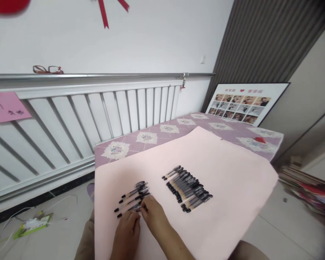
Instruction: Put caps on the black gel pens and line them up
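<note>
Several black gel pens with clear barrels (130,195) lie in a loose group at the left of the pink sheet (227,169). My right hand (154,213) bends over their cap ends, its thumb and fingers pinched on a pen. Close beside it, my left hand (128,225) has curled fingers at the lowest pens; what they hold is hidden under them. To the right, a row of more black pens (188,189) lies side by side, slanted, with several close together or overlapping.
Under the sheet is a table with a purple patterned cloth (169,129). Behind it runs a white radiator (119,108) with a pipe holding eyeglasses (48,69). A photo board (238,103) leans at the back right. Stacked items (306,191) stand on the floor at right.
</note>
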A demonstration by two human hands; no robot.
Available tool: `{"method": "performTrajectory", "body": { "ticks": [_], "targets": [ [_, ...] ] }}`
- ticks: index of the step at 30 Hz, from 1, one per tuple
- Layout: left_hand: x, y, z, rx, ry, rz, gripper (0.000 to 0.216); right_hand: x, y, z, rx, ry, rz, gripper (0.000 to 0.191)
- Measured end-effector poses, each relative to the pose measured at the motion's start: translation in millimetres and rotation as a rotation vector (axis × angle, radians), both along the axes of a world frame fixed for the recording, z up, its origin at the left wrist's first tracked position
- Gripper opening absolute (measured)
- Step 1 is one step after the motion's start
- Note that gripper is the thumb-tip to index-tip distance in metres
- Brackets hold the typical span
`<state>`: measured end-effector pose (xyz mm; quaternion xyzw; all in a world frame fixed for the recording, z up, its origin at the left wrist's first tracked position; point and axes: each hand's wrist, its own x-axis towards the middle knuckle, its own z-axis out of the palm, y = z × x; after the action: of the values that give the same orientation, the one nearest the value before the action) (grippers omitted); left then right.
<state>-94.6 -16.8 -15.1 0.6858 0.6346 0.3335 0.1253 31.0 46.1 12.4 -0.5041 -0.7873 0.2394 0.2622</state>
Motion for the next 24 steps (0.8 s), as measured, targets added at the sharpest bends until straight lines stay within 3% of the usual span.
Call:
{"method": "performTrajectory", "body": {
  "ticks": [4,8,12,15,20,24],
  "targets": [
    [-1.9,1.0,-4.7,0.029,0.012,0.0,0.02,39.7,2.9,10.6,0.091,0.049,-0.077,0.014],
    [-4.2,1.4,-6.7,0.052,0.016,-0.014,0.019,116.8,19.3,14.8,0.145,0.029,-0.324,0.013],
    [-9.6,2.1,-10.5,0.081,0.04,-0.051,0.02,199.1,27.7,8.2,0.152,-0.004,-0.542,0.022],
    [-2.4,4.2,-8.3,0.12,0.07,-0.092,0.017,235.4,21.6,-0.8,0.147,-0.048,-0.646,0.028],
    [61.1,16.1,15.3,0.079,0.122,-0.219,0.017,236.9,12.1,-12.5,0.117,-0.283,-0.81,0.031],
    [131.5,36.5,36.0,-0.085,0.214,-0.26,0.024,226.9,15.7,-18.0,0.106,-0.34,-0.789,0.035]
  ]
}}
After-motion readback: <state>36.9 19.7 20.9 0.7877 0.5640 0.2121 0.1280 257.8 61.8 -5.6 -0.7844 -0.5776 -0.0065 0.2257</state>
